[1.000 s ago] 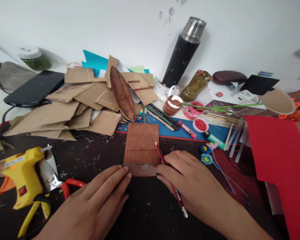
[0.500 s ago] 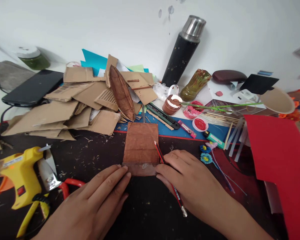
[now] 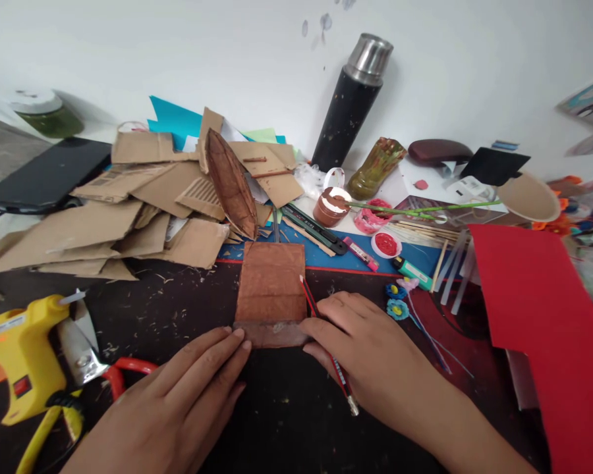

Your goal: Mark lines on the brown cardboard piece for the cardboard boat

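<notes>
A brown-painted piece of cardboard (image 3: 271,283) lies flat on the dark table in front of me, with a duller, greyish strip along its near edge. My left hand (image 3: 178,388) rests with long, straightened fingers, their tips touching the strip's left corner. At the opposite side, my right hand (image 3: 356,349) has a red and black pencil (image 3: 342,376) tucked between its fingers, point toward the cardboard. That hand's thumb and index finger also touch the strip's right end. Just behind stands a brown, leaf-shaped cardboard piece (image 3: 231,184), leaning on scraps.
Cardboard scraps (image 3: 84,227) are piled at the back left, near a yellow glue gun (image 3: 34,349) and red-handled pliers (image 3: 113,378). Behind are a green cutter (image 3: 311,227), brown paint jar (image 3: 330,210) and black thermos (image 3: 348,108). Red sheet (image 3: 514,289) lies right.
The whole scene has shifted slightly left in view, as the camera turned. Both hands keep their places on the cardboard, and the pencil stays in the right hand.
</notes>
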The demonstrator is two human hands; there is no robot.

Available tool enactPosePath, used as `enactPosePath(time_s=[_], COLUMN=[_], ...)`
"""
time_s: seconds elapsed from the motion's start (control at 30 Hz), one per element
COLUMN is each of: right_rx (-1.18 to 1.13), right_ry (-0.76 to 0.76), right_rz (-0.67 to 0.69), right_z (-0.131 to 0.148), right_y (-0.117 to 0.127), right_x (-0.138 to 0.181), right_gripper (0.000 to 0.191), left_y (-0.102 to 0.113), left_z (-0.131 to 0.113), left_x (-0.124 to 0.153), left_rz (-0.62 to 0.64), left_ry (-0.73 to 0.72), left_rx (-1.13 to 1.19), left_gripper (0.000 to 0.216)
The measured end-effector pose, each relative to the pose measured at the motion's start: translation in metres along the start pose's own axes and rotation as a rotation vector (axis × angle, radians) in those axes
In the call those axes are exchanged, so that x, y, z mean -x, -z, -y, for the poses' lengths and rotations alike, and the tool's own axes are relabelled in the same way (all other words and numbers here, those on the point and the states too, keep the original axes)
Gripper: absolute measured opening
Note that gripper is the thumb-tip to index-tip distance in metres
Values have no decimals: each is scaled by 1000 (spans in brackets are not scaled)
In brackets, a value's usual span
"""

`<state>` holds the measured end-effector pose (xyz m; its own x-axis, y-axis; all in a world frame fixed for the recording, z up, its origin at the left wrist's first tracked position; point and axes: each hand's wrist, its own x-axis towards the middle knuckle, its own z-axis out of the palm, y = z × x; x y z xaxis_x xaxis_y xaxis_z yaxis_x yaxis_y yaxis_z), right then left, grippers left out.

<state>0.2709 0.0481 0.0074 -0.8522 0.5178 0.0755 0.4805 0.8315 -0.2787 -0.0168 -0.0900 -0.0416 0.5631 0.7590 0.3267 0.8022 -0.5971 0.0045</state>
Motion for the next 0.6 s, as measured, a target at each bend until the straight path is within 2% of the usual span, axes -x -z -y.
enactPosePath(time_s=[0.13, 0.27, 0.47, 0.6], right_rx=[17, 27, 25, 21], right_ry=[-25, -51, -79, -111], right_rz=[5, 30, 88, 116], right_z=[-2, -4, -7, -8], right_y=[5, 9, 11, 13], right_x=[-1, 0, 2, 1], right_gripper=[11, 11, 11, 10], left_y=[-4, -5, -5, -3], left_z=[-3, 0, -4, 2], left_x=[3, 4, -6, -11], left_rz=[-18, -6, -62, -92], left_ry=[97, 18, 50, -16], left_rx=[9, 14, -66, -71], left_gripper=[41, 42, 46, 44])
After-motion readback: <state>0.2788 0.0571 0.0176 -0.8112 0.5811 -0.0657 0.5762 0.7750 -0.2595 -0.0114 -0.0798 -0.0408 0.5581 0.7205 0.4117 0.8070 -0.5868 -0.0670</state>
